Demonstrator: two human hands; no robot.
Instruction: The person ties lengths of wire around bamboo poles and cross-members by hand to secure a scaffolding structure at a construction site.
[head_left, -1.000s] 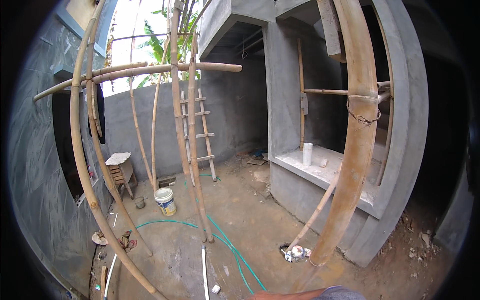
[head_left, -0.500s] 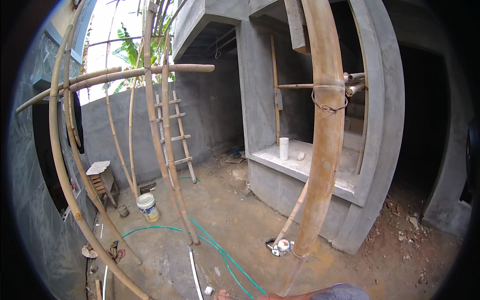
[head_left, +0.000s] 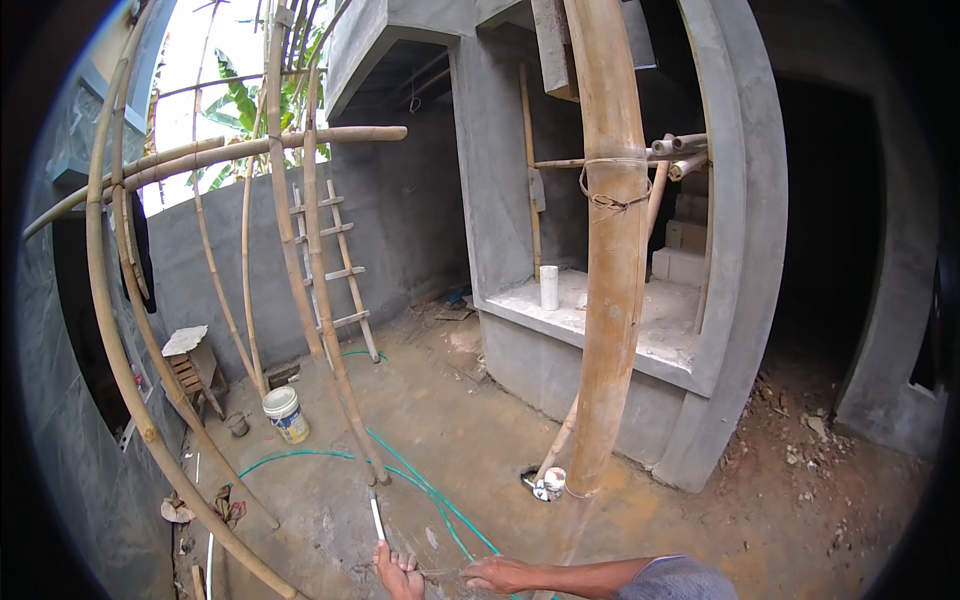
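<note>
My left hand is at the lower edge, its fingers curled closed. A white pipe runs down to its thumb; whether the hand grips this pipe or only covers it, I cannot tell. To its right, my right hand reaches in from a grey sleeve with its fingers pressed together. A faint thin strand seems to span the gap between both hands, too fine to name. Close by, a green hose passes behind the right hand. What either hand holds is hidden.
A thick bamboo pole stands close in front, with wire tied around it. Thinner bamboo poles rise at left. Farther off are a white bucket, a wooden ladder and a concrete ledge. Rubble lies at right.
Both hands have come up farther into view from the lower edge. The view has shifted, so the scene sits slightly more to the left.
</note>
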